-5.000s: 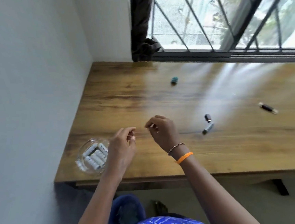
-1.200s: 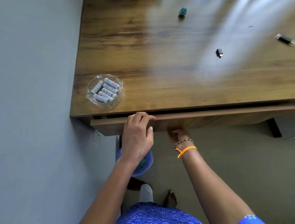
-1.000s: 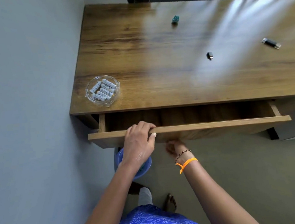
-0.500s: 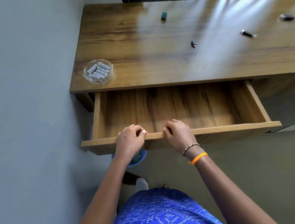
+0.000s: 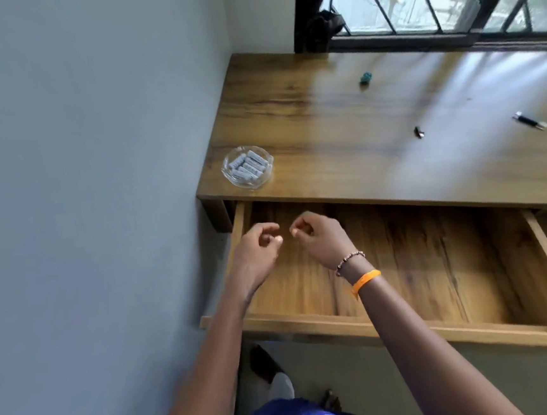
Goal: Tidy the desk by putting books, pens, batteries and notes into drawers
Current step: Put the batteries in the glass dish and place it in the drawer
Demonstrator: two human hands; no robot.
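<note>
Both hands hover over the pulled-out wooden drawer point(image 5: 435, 259), its grained floor bare beneath them. The left hand point(image 5: 258, 251) has fingers loosely curled, holding nothing visible. The right hand point(image 5: 319, 236), beaded and orange bands at its wrist, curls tighter; whether it pinches anything cannot be told. Just beyond the left hand, on the glossy desk point(image 5: 340, 118), a round faceted glass dish point(image 5: 231, 174) holds pale cylindrical batteries point(image 5: 247, 167). Far right of the right hand lies a slim black pen point(image 5: 530, 121)

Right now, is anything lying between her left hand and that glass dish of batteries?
Only the desk's front edge and the drawer's back corner separate the left hand from the glass dish, in the head view.
</note>
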